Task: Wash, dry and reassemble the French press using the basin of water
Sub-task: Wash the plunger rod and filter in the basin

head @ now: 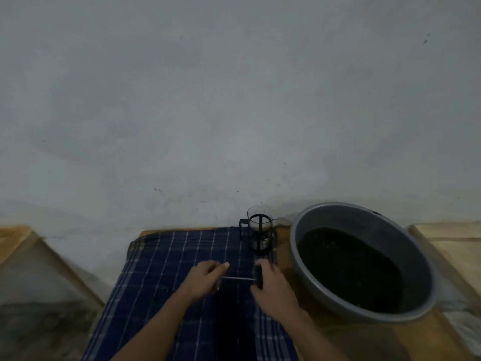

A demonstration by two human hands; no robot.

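From the head camera I look down at a small wooden table (369, 342) set against a pale grey wall (208, 100). A dark blue checked cloth (166, 259) covers most of the table's top.

My left hand (205, 278) and my right hand (270, 285) are both over the middle of the cloth, holding the plunger assembly (238, 278) between them, its thin metal rod lying roughly level from one hand to the other. My left fingers (221, 267) are curled round the end with the filter disc, most of which is hidden under my palm. My right fingers (263, 263) are curled round the black lid at the other end. The picture is dim and a little blurred here, so I cannot tell finer detail of the grip.

The glass carafe (260, 230) in its black frame stands upright at the far edge of the cloth, near the wall, handle to the left, apart from my hands.

Just to the right of the cloth sits the grey basin (426, 269), holding dark water, close beside the carafe.
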